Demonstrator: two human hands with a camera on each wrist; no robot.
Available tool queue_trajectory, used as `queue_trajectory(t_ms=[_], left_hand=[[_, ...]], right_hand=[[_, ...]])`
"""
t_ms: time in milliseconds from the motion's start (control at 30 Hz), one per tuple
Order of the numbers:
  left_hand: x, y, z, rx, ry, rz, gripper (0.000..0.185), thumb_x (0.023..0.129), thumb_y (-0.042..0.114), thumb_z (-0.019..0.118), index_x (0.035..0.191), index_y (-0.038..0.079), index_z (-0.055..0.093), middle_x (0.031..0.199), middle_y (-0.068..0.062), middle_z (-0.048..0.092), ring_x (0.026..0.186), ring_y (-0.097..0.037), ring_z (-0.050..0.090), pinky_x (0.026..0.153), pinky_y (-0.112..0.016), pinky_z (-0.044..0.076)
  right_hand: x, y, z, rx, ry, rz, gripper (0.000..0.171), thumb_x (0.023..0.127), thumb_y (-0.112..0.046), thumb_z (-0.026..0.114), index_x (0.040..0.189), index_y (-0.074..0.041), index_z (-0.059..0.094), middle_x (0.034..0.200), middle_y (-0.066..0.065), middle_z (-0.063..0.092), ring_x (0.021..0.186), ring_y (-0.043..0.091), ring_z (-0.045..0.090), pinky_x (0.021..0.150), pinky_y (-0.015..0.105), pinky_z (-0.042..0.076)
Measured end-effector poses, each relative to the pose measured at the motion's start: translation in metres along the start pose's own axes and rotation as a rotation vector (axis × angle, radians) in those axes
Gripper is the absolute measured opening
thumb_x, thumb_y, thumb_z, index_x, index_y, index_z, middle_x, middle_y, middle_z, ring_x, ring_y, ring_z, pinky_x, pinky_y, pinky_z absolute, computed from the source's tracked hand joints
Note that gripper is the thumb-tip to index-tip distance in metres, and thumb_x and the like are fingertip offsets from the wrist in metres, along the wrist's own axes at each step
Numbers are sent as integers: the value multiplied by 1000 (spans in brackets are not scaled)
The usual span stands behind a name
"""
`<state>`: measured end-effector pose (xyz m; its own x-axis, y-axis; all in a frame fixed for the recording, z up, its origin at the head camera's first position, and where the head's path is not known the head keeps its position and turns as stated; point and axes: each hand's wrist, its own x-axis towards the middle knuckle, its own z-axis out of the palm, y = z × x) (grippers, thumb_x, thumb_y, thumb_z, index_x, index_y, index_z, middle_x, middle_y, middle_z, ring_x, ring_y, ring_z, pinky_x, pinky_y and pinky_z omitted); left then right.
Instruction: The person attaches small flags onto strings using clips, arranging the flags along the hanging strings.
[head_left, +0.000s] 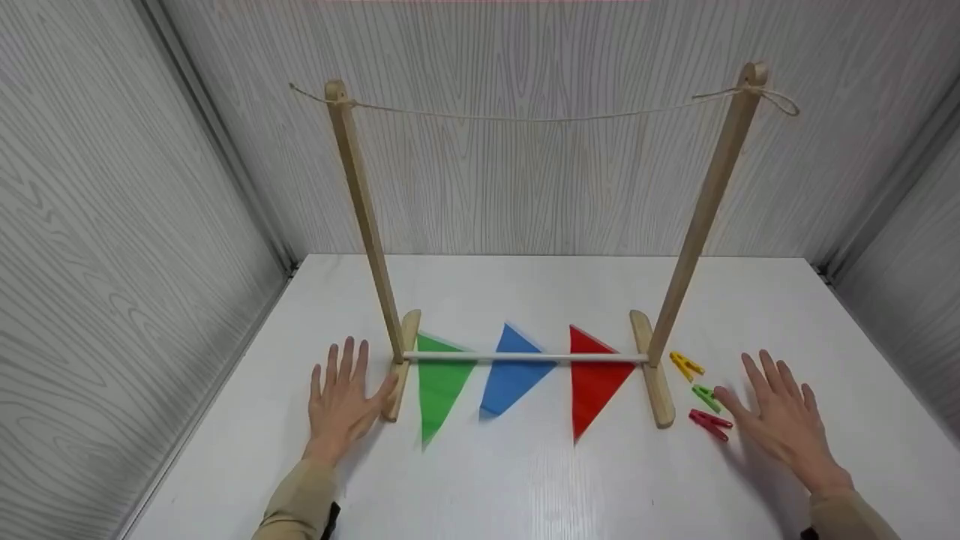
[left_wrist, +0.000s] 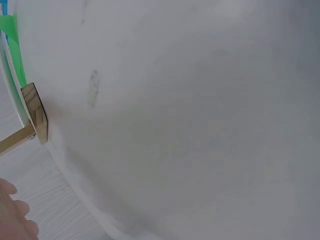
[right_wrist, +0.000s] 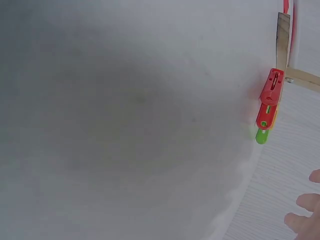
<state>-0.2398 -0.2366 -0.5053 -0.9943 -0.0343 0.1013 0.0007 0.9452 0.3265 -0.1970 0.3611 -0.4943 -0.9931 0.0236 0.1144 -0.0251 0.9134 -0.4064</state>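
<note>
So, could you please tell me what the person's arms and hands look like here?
Both hands are bare: the left hand and right hand show no gloves, rings or watch. Each arm wears a long khaki-beige sleeve, left sleeve and right sleeve, with something dark at each cuff's edge.

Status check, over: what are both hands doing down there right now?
Left hand flat, thumb at wooden stand. Right hand flat, thumb touching green clothespin. Three flags lie untouched. Nothing blocking.

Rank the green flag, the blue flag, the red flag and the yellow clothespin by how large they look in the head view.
1. green flag and red flag, which look alike, so no ranking between them
2. blue flag, slightly shorter
3. yellow clothespin, far smallest
</note>
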Motion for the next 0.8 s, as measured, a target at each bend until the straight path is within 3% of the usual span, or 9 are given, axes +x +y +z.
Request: queue_trajectory(t_ms=[533,800], left_hand=[[-6,16,-3,-17,115,48,86,98,65,44,161,11,21,170,-12,16,158,-35,9,127,-57,6],[-6,43,0,-114,245,127,77,98,55,52,154,5,37,161,-16,38,153,-35,28,127,-52,17]], right_hand=[[11,0,-8,229,-175,82,87,102,-56,44,157,6,17,159,41,13,145,62,14,112,78,15],[17,-2,-8,232,-217,126,82,103,-53,46,154,6,23,149,39,33,128,55,41,98,65,47]])
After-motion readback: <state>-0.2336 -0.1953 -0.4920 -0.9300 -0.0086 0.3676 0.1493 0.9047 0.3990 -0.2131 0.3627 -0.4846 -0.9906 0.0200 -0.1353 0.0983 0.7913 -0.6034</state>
